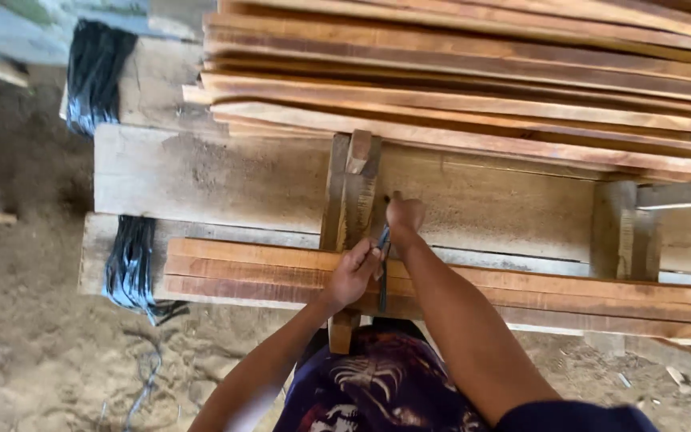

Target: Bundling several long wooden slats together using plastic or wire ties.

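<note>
Head view looks straight down on a rough wooden tabletop [225,180] made of wide grey-brown planks, standing over a sandy dirt floor [33,344].

Left hand [353,274] is curled into a closed grip just in front of an upright wooden block [349,192], its fingers wrapped round the upper end of a thin dark strap [382,276] that hangs down past the near edge of the planks. Right hand [404,214] sits just beyond and to the right of the left one, fist closed, pressed against the tabletop beside the same block; the strap's top end seems to run up to it, though I cannot tell whether this hand has hold of the strap or only rests there.

Two upright wooden blocks show: the one by the hands and a second block [619,228] well to the right. A low stack of reddish slats [569,300] lies along the near edge, three layers deep as far as can be counted, passing under both forearms. A far taller pile of slats [473,80] fills the back of the tabletop; its count is too dense to tell.

Two bundles of black strapping hang over the left side: one bundle [93,72] at the back, another bundle [129,264] nearer, both well apart from the hands.
</note>
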